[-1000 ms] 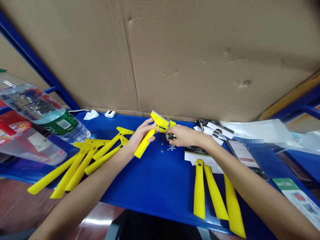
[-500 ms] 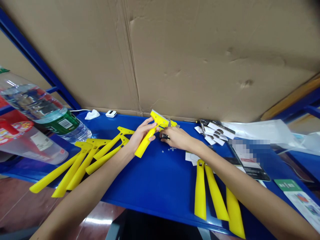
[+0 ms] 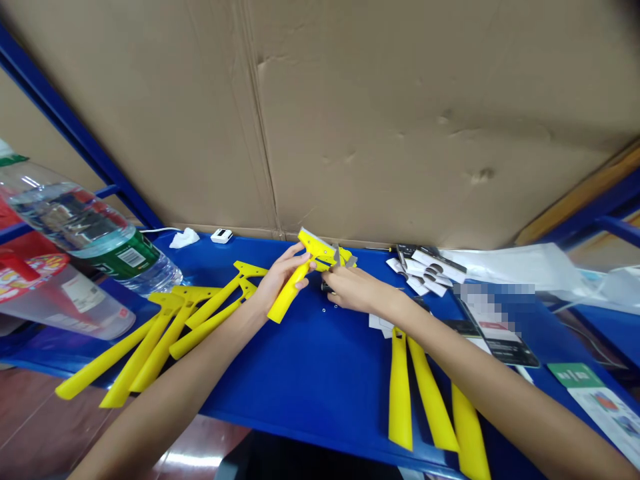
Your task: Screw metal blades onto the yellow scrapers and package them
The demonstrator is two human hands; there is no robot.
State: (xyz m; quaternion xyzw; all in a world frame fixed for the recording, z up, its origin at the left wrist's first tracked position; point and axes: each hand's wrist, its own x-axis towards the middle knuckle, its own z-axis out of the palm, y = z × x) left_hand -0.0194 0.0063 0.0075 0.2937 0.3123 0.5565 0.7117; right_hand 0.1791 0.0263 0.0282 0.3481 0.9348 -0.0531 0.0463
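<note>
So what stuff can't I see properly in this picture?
All in the head view:
Dark tool: mostly hidden by the right grip.
Rightmost yellow handle: its upper end is hidden by the right forearm.
Big bottle: part of its top is cut off by the left edge.
Tiny pieces: too small to tell what they are.

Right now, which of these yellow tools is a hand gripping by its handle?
The central yellow tool, gripped by the left hand; the tools at left and handles at lower right rest on the blue table.
</note>
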